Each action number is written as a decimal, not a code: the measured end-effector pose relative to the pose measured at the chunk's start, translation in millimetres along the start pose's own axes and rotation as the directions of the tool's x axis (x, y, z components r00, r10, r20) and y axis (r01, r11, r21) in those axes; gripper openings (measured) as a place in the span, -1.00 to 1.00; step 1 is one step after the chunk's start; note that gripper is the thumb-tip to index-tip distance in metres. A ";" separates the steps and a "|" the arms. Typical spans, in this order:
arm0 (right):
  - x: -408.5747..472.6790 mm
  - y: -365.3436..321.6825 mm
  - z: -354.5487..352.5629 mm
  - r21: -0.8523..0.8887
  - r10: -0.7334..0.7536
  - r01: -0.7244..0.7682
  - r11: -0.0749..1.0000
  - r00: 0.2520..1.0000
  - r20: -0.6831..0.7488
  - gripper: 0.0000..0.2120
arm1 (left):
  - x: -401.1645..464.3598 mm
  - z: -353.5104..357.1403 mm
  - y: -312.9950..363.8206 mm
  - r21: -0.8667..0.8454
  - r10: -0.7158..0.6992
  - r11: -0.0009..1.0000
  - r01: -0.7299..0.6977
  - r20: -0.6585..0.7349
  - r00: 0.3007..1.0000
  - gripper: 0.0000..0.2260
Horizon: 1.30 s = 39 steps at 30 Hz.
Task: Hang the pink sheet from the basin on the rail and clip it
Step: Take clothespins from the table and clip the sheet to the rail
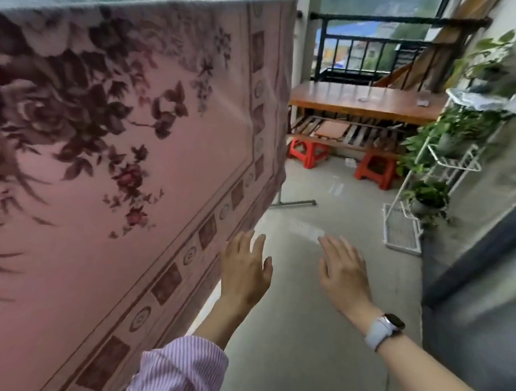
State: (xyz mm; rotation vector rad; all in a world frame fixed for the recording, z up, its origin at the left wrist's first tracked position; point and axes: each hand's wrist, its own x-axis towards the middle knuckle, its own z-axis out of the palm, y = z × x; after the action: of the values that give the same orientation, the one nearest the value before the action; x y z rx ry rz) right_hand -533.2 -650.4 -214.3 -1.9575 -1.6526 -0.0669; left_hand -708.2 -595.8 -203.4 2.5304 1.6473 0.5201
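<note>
On a tiled balcony, the pink sheet [127, 172] hangs draped over a rail along its top edge, filling the left half of the view; its face carries dark floral print and a border of squares and circles. No clip can be made out on the visible top edge. The left hand [244, 268] is raised just beside the sheet's lower right edge, fingers straight and spread, holding nothing; whether it touches the cloth cannot be told. A striped sleeve [181, 366] covers the left forearm. The right hand [345, 273] is held apart from the sheet over the floor [304, 330], fingers likewise extended and empty, with a watch on a pale strap [384, 331] at the wrist. Beyond the sheet stands a wooden counter [364, 102] against a black railing [372, 43], with two red stools [309, 151] below it. A white wire plant stand [447, 162] with potted green plants occupies the right side.
</note>
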 end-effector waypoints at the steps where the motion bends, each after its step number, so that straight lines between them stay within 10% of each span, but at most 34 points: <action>1: 12.4 21.2 1.9 -0.009 0.043 -0.043 0.999 0.999 -0.009 -0.64 | 24.4 14.6 9.9 0.005 0.039 0.999 -0.039 0.027 0.999 -0.58; 24: 523.3 419.8 68.2 -0.136 0.240 -0.255 0.957 0.963 -0.120 -0.70 | 660.1 256.7 229.3 -0.023 0.337 0.941 -0.338 0.146 0.930 -0.62; 39: 920.9 647.6 136.2 -0.111 0.121 -0.122 0.986 0.993 -0.010 -0.80 | 1060.5 370.8 310.5 -0.024 0.187 0.982 -0.186 0.058 0.981 -0.72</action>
State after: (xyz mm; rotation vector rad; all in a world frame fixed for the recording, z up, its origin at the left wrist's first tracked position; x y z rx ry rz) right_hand 235.2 183.6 -220.1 -2.1360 -1.5531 -0.1178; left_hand 69.6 272.1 -222.6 2.6742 1.3880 0.4656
